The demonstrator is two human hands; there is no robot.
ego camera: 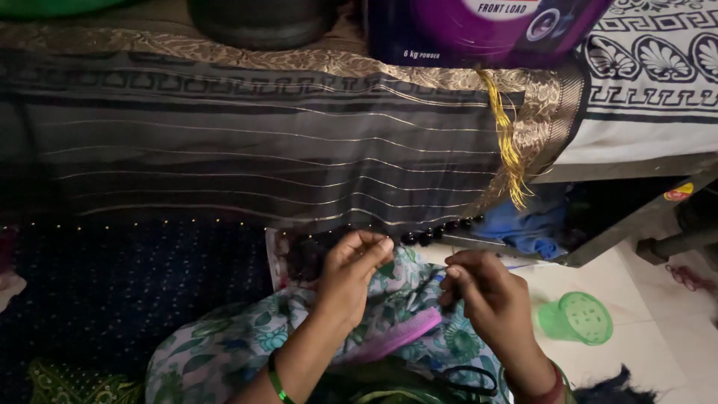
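Dark gold-striped cloth (262, 157) with beaded edge; both hands, left (350, 275) and right (486, 295), pinch-closed just beneath it.

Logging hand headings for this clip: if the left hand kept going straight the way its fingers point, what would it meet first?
The left hand points up and slightly right, toward the dark beaded edge of the striped dark cloth hanging just above it. That edge would likely come first, though depth is unclear and it may already be touching.

The dark gold-striped woven cloth (284, 150) hangs behind both hands; the left hand (348, 277) is beside the right hand (490, 299), and the green perforated plastic cup (577, 318) lies on the floor, right of them.
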